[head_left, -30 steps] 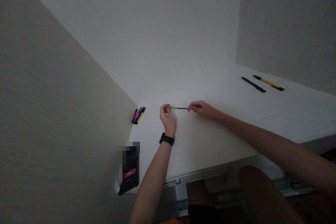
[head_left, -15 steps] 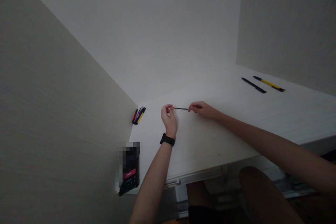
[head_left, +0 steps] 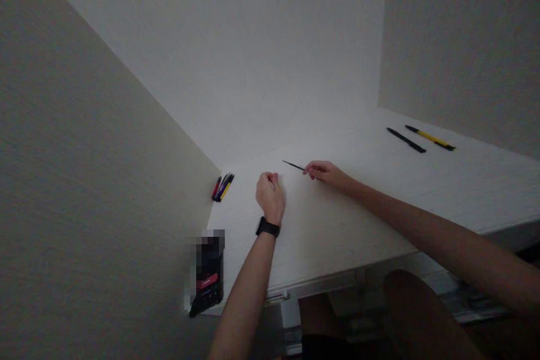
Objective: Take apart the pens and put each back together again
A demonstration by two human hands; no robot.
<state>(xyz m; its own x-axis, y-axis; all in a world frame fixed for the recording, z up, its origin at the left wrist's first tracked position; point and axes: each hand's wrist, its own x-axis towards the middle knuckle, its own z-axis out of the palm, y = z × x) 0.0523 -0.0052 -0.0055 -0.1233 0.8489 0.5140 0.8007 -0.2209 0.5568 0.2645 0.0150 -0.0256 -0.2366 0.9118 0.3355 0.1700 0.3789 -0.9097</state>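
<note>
Right hand point(head_left: 323, 171) | pinches thin dark rod point(head_left: 293, 165), jutting leftward | left hand point(head_left: 269, 194) curled, grip unclear

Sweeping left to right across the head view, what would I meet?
Phone, bunched pens, left hand, thin dark refill-like rod, right hand, black pen, yellow-and-black pen.

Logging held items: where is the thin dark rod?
In the head view's centre, the thin dark rod is in the right hand, its free end near the left hand.
</note>
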